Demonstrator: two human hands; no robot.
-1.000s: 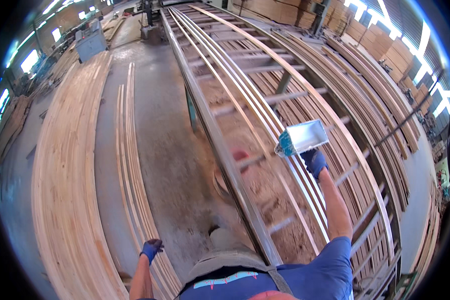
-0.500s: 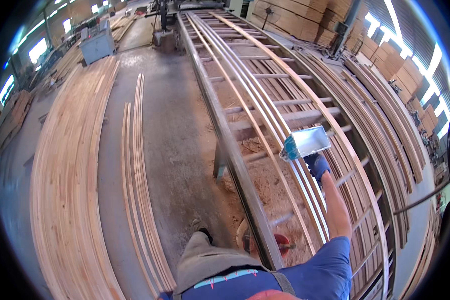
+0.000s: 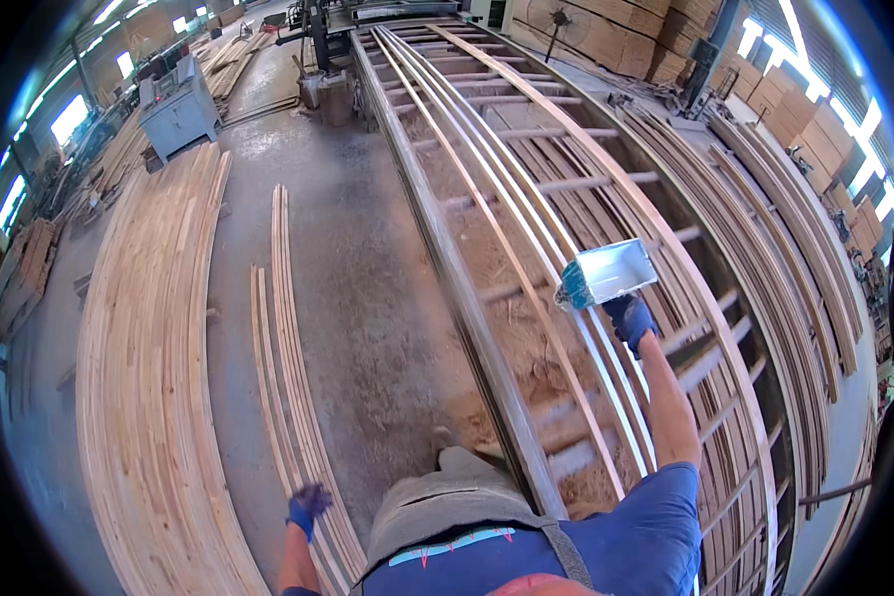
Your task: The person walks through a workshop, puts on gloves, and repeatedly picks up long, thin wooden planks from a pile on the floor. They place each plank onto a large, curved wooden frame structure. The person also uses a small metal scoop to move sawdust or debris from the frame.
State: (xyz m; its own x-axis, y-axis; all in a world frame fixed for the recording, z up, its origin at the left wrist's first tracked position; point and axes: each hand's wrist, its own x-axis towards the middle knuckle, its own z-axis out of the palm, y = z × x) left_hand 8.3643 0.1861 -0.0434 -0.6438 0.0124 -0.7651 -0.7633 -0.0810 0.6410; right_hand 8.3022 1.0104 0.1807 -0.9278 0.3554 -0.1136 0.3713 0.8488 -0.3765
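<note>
My right hand (image 3: 630, 320), in a blue glove, is stretched forward and grips a shiny metal box-shaped tool (image 3: 612, 273) with a blue-green end, held over thin wooden strips (image 3: 526, 248) lying along a long metal rack (image 3: 467, 298). My left hand (image 3: 309, 504), also gloved in blue, hangs low beside my hip with its fingers curled, holding nothing. It is just above a narrow row of strips (image 3: 283, 377) on the concrete floor.
A wide stack of long planks (image 3: 144, 397) lies on the floor to the left. More curved strips (image 3: 765, 268) lie right of the rack. A grey machine cabinet (image 3: 177, 114) stands far left, and stacked timber (image 3: 616, 40) stands at the back.
I have walked forward along the rack. My right hand keeps the metal tool over the strips. My left hand, out of sight half a second ago, is back in view low at my side.
</note>
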